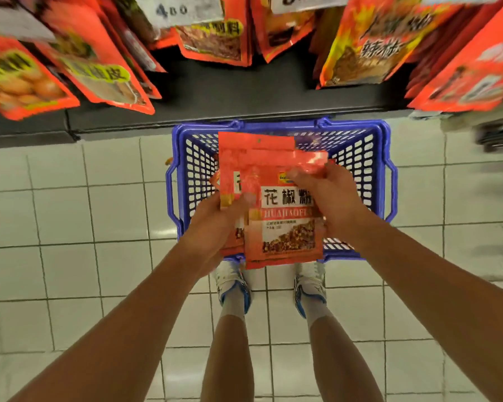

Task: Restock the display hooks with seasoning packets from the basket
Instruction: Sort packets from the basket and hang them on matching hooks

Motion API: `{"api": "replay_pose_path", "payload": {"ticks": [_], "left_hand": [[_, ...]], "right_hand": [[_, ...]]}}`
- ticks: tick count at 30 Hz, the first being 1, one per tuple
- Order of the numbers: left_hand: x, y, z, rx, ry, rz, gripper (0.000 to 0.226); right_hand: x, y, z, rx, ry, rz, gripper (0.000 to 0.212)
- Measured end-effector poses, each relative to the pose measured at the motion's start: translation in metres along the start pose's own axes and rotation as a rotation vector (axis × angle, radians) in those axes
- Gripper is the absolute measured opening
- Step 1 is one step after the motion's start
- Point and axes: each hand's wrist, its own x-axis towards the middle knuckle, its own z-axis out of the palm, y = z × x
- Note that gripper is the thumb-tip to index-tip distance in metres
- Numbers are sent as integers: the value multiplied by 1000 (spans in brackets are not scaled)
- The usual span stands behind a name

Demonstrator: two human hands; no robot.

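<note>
A stack of red seasoning packets (276, 216) is held above the blue plastic basket (357, 158) that stands on the floor. My left hand (218, 224) grips the stack's left side, thumb on the front. My right hand (328, 195) pinches the top right corner of the front packet, which shows a white label and a picture of ground spice. More red packets (215, 39) hang from display hooks above the basket. The inside of the basket is mostly hidden by the stack.
A dark shelf base (215, 111) runs behind the basket. Hanging packets fill the left (26, 79) and right (471, 71) upper corners. White paper price tags (183, 10) sit above the hooks. My feet in white shoes (235, 285) stand on white floor tiles just behind the basket.
</note>
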Motion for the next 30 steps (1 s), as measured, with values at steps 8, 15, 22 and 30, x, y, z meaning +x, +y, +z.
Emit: {"api": "replay_pose_path", "payload": {"ticks": [8,15,22,30], "left_hand": [[-120,100,41,-45,45,139,26],[-240,194,97,5,45,287,20],[-366,287,136,92,108,612,24],[-488,392,148,64,63,1005,38]], "right_hand": [[-100,-132,-44,119,-19,-128,11],[-223,-254,-53,301,-196,-223,19],[-353,-365,-45,267,-172,-455,10],[-487,-494,-9,343,-172,-893,25]]}}
